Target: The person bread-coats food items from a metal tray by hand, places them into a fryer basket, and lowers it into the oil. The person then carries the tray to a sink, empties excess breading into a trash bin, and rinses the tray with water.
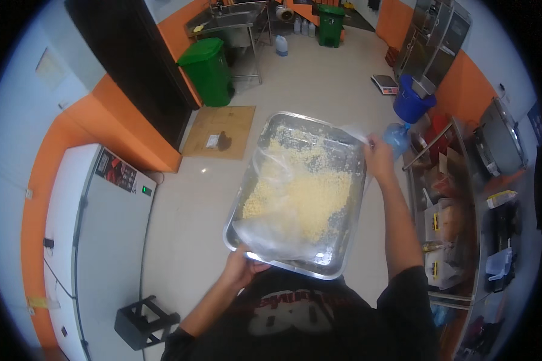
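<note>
A large rectangular metal tray (pixel 353 243) is held up in front of my body, tilted in the view. Pale yellow crumbly food (pixel 316 198) is spread over its bottom, thicker in the middle and right. Clear plastic film (pixel 271 232) lies in the tray over the near part of the food and along its left side. My left hand (pixel 240 269) grips the near-left rim of the tray. At the far-right corner, my right hand (pixel 380 159) pinches a piece of the clear film beside the rim; whether it also bears the tray is hard to tell.
A white chest freezer (pixel 108 252) and a black stool (pixel 147 322) stand left. Flattened cardboard (pixel 219 131) lies near a green bin (pixel 207 72). On the right are a metal shelf table (pixel 472 270), a blue water bottle (pixel 395 137), a blue bucket (pixel 411 101) and a scale (pixel 385 84).
</note>
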Motion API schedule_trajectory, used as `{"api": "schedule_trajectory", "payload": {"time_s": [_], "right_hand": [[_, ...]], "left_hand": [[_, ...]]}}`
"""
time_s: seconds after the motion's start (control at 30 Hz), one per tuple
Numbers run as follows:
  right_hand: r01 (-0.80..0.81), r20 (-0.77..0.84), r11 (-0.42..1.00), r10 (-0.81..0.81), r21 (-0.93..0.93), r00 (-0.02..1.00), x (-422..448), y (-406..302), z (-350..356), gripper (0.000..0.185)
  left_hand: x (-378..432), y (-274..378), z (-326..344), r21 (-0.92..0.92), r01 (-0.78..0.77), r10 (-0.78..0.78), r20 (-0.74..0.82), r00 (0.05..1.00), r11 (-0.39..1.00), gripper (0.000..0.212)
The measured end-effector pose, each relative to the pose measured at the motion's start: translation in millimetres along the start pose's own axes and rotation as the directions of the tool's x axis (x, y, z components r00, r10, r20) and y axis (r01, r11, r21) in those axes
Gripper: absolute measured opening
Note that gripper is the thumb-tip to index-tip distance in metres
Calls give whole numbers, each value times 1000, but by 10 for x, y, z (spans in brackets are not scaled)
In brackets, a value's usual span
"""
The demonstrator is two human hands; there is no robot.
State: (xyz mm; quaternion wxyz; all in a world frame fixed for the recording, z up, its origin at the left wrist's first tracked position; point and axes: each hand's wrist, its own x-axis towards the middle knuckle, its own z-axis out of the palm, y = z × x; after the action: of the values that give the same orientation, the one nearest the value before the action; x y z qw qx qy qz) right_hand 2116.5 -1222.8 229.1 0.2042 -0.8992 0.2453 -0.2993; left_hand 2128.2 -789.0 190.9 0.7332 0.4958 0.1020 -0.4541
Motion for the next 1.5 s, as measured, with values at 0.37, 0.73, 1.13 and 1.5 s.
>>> {"api": "schedule_trajectory", "payload": {"time_s": [0.37, 0.73, 1.13, 1.5], "right_hand": [[-616, 542, 126, 365, 777, 757, 1991, 391, 1785, 28], [-829, 832, -140, -48, 542, 552, 3210, 62, 3366, 47], [-669, 774, -409, 186, 621, 605, 5061, 12, 4535, 52], [-774, 757, -95, 312, 626, 574, 7001, 404, 5015, 39]], "left_hand": [[1932, 1593, 69, -138, 21, -24, -22, 999, 990, 44], [3862, 2823, 461, -146, -185, 178, -60, 982, 972, 39], [6104, 4568, 743, -332, -83, 58, -83, 995, 940, 40], [7996, 5985, 936, -265, -53, 70, 56, 996, 963, 43]]}}
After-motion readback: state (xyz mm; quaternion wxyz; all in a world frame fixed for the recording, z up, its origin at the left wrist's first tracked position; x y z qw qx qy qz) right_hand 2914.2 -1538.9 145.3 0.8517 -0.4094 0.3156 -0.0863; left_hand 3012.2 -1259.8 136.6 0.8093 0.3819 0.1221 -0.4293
